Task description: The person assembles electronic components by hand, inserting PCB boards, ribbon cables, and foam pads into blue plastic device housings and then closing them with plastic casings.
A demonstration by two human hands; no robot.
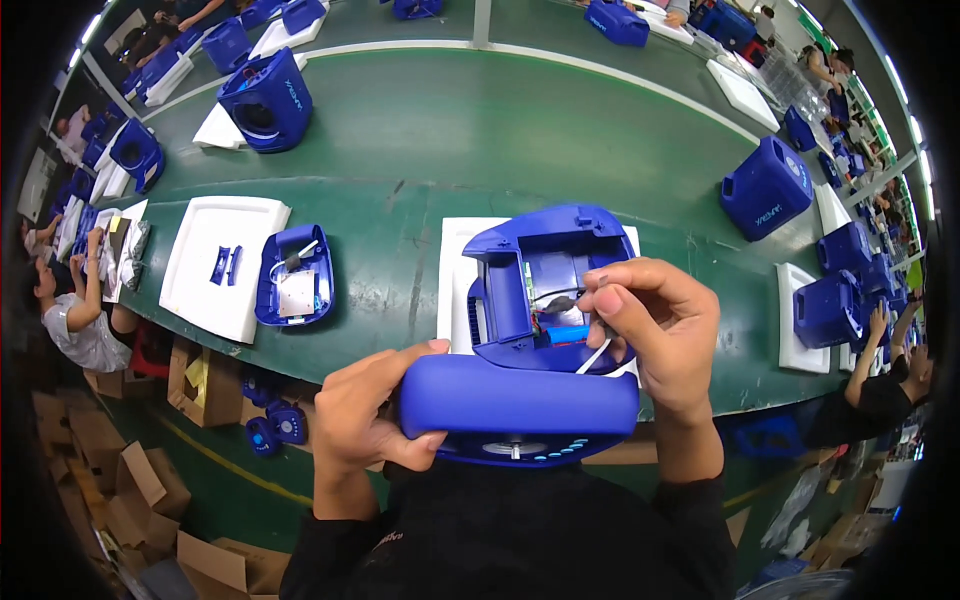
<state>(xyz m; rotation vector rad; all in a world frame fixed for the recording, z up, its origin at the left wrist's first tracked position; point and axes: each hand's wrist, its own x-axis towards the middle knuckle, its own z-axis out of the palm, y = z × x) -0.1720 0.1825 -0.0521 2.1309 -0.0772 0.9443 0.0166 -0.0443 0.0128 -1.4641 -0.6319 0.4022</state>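
Note:
My left hand [365, 420] is wrapped round the left end of a rounded blue cover [520, 400], its fingers on top and thumb below. The cover is tilted on edge, with a dial and small buttons on its lower face. Behind it, an open blue housing [500, 285] lies on a white foam pad [455, 265], showing a circuit board, thin wires and a blue cylindrical part [568, 335]. My right hand [670, 335] is closed in a pinch over the housing's right side. A white cable [594, 357] runs from the cover into its fingers; the cable's end is hidden.
To the left, another blue cover [296, 280] with exposed inner parts lies beside a white foam tray [210, 300] bearing two small blue pieces. Finished-looking blue housings [268, 100] stand on the green table [390, 130]. Cardboard boxes [145, 480] are on the floor. Other people work at both sides.

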